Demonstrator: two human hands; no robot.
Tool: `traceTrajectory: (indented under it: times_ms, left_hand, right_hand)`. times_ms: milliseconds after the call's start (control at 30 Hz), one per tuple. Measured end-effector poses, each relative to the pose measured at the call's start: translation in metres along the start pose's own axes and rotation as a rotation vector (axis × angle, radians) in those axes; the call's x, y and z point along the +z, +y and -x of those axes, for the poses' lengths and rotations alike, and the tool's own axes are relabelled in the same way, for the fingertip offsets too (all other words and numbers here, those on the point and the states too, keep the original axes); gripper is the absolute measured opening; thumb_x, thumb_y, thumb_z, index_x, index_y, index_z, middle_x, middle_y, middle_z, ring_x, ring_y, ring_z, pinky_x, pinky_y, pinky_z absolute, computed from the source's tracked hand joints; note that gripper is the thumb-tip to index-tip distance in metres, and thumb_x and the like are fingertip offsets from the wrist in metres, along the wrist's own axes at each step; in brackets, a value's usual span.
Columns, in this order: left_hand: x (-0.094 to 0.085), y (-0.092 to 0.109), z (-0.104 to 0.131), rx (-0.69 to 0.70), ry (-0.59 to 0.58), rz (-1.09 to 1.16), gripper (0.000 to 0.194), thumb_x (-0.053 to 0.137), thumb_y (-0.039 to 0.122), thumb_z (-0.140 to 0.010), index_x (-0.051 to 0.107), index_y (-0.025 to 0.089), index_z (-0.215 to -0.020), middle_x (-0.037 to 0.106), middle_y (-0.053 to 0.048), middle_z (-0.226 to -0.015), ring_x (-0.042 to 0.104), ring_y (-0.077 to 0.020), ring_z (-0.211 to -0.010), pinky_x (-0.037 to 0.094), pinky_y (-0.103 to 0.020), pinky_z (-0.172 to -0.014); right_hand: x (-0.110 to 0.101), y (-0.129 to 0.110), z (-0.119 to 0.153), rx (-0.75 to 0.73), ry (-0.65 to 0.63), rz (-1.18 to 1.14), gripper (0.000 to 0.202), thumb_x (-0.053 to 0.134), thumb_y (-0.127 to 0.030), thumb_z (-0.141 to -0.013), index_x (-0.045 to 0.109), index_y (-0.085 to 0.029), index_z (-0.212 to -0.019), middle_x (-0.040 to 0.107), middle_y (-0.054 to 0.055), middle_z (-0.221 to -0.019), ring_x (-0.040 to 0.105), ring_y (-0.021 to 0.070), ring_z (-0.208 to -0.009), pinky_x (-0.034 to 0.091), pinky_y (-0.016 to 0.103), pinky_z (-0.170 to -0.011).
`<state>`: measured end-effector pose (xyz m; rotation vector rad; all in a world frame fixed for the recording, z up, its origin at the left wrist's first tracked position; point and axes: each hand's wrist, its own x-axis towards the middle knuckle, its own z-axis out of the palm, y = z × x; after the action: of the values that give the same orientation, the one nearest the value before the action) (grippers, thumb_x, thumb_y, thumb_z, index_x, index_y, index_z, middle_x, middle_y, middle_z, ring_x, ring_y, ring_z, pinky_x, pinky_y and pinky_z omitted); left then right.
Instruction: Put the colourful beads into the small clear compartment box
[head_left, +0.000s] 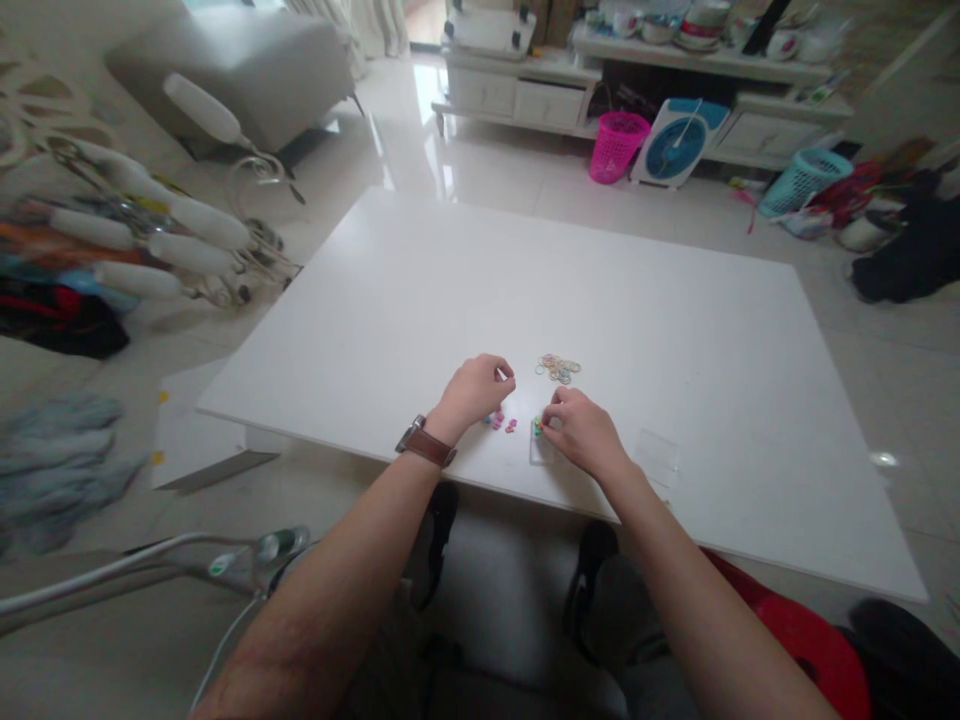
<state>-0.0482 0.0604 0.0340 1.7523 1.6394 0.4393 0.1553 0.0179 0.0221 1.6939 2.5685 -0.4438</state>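
Note:
My left hand (477, 388), with a brown-strapped watch (424, 443) on the wrist, is held over the white table (465, 270), its thumb and fingers pinched together. What it holds, if anything, is too small to make out. Just below it lie several tiny pink pieces (498, 420). My right hand (577, 425) reaches into a small clear box (535, 455), fingers pinched at tiny green and orange pieces (538, 427). Its fingertips hide whether one is gripped. Beyond both hands sits a loose pile of thin rings (559, 368), mostly yellowish.
A clear flat lid (658, 457) lies to the right of my right hand. The table's front edge runs close to my forearms. Across the floor stand a pink basket (616, 145), a blue fan (679, 145) and a white cabinet (517, 100). A red stool (806, 640) is at the lower right.

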Motion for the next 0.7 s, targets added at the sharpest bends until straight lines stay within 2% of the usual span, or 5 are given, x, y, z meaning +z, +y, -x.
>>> traceTrajectory:
  times_ms: [300, 700]
  left_hand:
    - [-0.0031, 0.0004, 0.0006, -0.017, 0.036, -0.008, 0.019, 0.060, 0.025, -0.084, 0.077, 0.019, -0.091, 0.077, -0.005, -0.088, 0.069, -0.0178, -0.079, 0.050, -0.027, -0.074]
    - [-0.0047, 0.0015, 0.0006, -0.021, -0.002, -0.003, 0.020, 0.060, 0.024, -0.085, 0.077, 0.018, -0.093, 0.076, -0.006, -0.090, 0.068, -0.0173, -0.078, 0.050, -0.027, -0.074]
  right_hand:
    - [-0.0004, -0.0046, -0.0016, 0.004, -0.041, 0.056, 0.019, 0.061, -0.022, -0.093, 0.076, -0.021, -0.082, 0.065, 0.006, -0.097, 0.059, 0.0188, -0.095, 0.038, 0.028, -0.070]
    - [-0.0026, -0.0103, -0.0018, -0.005, -0.076, 0.158, 0.023, 0.056, -0.019, -0.095, 0.076, -0.019, -0.083, 0.066, 0.010, -0.096, 0.058, 0.0227, -0.095, 0.043, 0.032, -0.075]
